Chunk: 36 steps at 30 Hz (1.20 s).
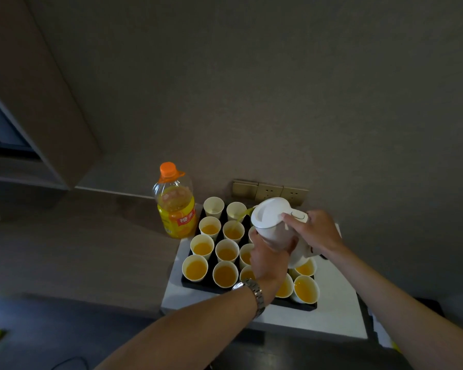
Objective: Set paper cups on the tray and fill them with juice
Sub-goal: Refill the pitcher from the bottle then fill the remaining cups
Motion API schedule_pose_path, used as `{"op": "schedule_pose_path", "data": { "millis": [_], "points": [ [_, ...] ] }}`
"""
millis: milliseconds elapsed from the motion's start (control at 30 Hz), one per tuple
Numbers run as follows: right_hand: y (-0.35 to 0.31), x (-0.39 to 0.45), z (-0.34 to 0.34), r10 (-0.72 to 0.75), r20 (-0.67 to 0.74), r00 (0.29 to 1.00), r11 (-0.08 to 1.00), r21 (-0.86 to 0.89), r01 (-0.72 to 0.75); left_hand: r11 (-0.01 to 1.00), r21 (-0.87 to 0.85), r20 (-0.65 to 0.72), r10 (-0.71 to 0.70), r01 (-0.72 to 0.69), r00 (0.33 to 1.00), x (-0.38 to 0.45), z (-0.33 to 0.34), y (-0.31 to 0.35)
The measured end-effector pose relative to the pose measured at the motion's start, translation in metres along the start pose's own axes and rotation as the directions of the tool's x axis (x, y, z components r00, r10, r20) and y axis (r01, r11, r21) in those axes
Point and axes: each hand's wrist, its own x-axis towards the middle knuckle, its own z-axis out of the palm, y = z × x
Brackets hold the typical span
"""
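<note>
the dark counter (78, 236) extends bare from the left frame edge to the juice bottle (175, 201), leaving open room on that side. the bottle stands upright with its orange cap on, just beside the far-left corner of the black tray (195, 284). the tray sits on a white surface (332, 311); a bare white strip shows along the tray's left and near edges, and a wider bare area lies to the right of the tray. the tray's far edge lies close to the wall, below the wall sockets (269, 190).

paper cups (226, 253) stand upright in rows on the tray, rims nearly touching. most hold orange juice; the two far-left cups (213, 206) look empty or nearly so.

a white jug (274, 222) is held tilted above the tray's far-right part, spout to the left. a thin stream of juice (242, 216) runs from the spout into a second-row cup (233, 231).

the left hand (269, 259), with a metal wristwatch (254, 292) on the wrist, reaches across the near rows and wraps its fingers under the jug body. the right hand (316, 232) grips the jug handle from the right, thumb laid along the lid. both forearms enter from the bottom edge and cover several cups.
</note>
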Motion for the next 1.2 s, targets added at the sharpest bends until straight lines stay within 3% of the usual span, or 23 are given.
{"op": "schedule_pose_path", "data": {
  "millis": [333, 700, 1200],
  "points": [
    [-0.002, 0.001, 0.003, 0.008, -0.021, 1.0, 1.0, -0.011, -0.008, 1.0, 0.012, -0.002, -0.013, 0.013, 1.0, 0.007, 0.0, -0.006],
    [-0.012, 0.006, 0.012, 0.111, -0.035, 0.993, 0.989, 0.103, -0.107, 0.999, 0.004, 0.022, 0.043, -0.043, 0.999, 0.025, -0.013, -0.004],
    [0.005, 0.016, 0.018, 0.106, -0.126, 0.986, 0.988, 0.123, -0.091, 0.992, 0.056, 0.021, 0.108, -0.109, 0.994, 0.034, -0.015, 0.0]
  ]
}}
